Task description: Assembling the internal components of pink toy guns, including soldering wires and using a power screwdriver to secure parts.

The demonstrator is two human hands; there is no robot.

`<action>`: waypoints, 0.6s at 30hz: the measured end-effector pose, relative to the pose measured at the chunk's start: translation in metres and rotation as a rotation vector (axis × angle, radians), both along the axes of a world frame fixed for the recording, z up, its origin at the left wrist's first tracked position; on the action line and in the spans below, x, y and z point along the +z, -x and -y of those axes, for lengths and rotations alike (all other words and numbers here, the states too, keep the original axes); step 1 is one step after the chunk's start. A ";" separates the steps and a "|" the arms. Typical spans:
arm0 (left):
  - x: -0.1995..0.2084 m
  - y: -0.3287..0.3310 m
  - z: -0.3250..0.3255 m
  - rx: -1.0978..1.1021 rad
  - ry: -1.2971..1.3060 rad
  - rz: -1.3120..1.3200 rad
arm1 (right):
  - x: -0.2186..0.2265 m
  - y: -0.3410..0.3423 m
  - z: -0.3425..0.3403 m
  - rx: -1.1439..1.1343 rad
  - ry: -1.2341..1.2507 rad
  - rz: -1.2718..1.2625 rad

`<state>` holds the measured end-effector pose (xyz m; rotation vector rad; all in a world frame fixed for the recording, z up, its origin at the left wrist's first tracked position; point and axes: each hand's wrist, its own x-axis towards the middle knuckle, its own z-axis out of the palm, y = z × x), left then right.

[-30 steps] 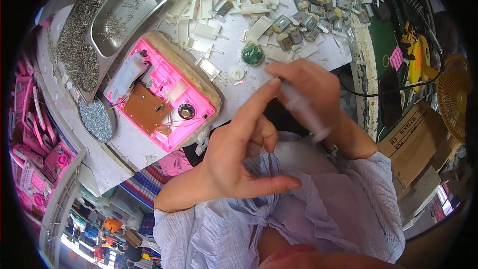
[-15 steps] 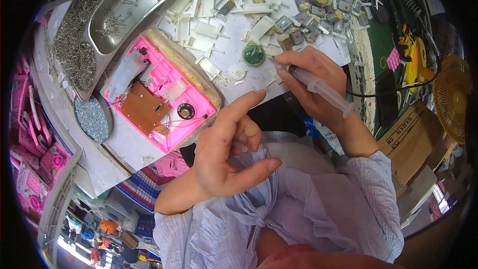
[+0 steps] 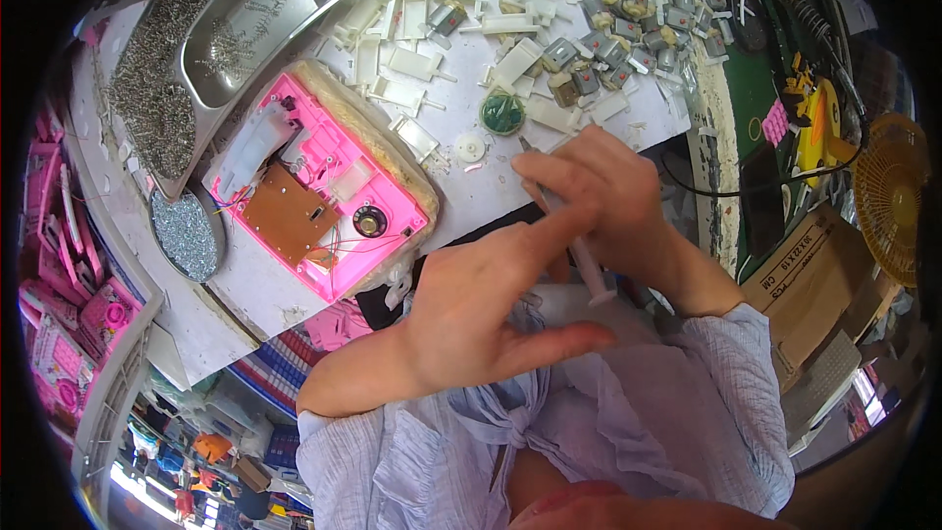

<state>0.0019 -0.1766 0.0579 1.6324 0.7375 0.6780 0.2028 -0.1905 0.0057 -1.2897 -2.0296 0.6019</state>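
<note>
In mid-frame my right hand [image 3: 613, 191] grips a syringe [image 3: 591, 273], its tip slanting up-left, just below the green disc [image 3: 502, 112]. My left hand [image 3: 471, 299] is loosely spread, thumb out to the right, forefinger across the barrel and hiding part of it; I can't tell whether they touch. A pink case [image 3: 397, 206] lies left of centre, motors [image 3: 559, 54] crowd the top.

Black print — on a cardboard box [image 3: 822, 273]
Letters and figures run slantwise along one edge — on the panel near the yellow fan [image 3: 889, 188].
</note>
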 end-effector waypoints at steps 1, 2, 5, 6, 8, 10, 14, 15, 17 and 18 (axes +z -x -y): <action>-0.010 -0.001 0.005 0.016 -0.056 0.007 | -0.001 0.000 0.002 -0.001 -0.006 0.001; -0.012 -0.001 0.007 0.027 -0.067 0.007 | -0.001 0.000 0.002 -0.002 -0.018 0.001; -0.013 0.000 0.011 0.041 0.002 0.001 | -0.001 0.002 0.004 -0.011 -0.031 -0.007; -0.012 0.000 0.011 0.044 0.046 0.005 | -0.001 0.002 0.004 -0.008 -0.030 -0.017; -0.012 0.001 0.013 0.044 0.151 0.035 | -0.001 0.002 0.005 -0.001 -0.034 -0.036; -0.009 0.000 0.013 0.055 0.178 0.063 | -0.002 0.001 0.005 0.010 -0.042 -0.057; -0.008 0.000 0.010 0.054 0.226 0.073 | -0.003 -0.001 0.002 0.031 -0.067 -0.073; -0.009 0.000 0.010 0.055 0.220 0.071 | -0.004 -0.001 0.002 0.030 -0.070 -0.071; -0.011 0.000 0.010 0.056 0.209 0.068 | -0.004 -0.001 0.002 0.028 -0.079 -0.067; -0.012 0.000 0.011 0.065 0.209 0.076 | -0.005 0.000 0.002 0.028 -0.084 -0.067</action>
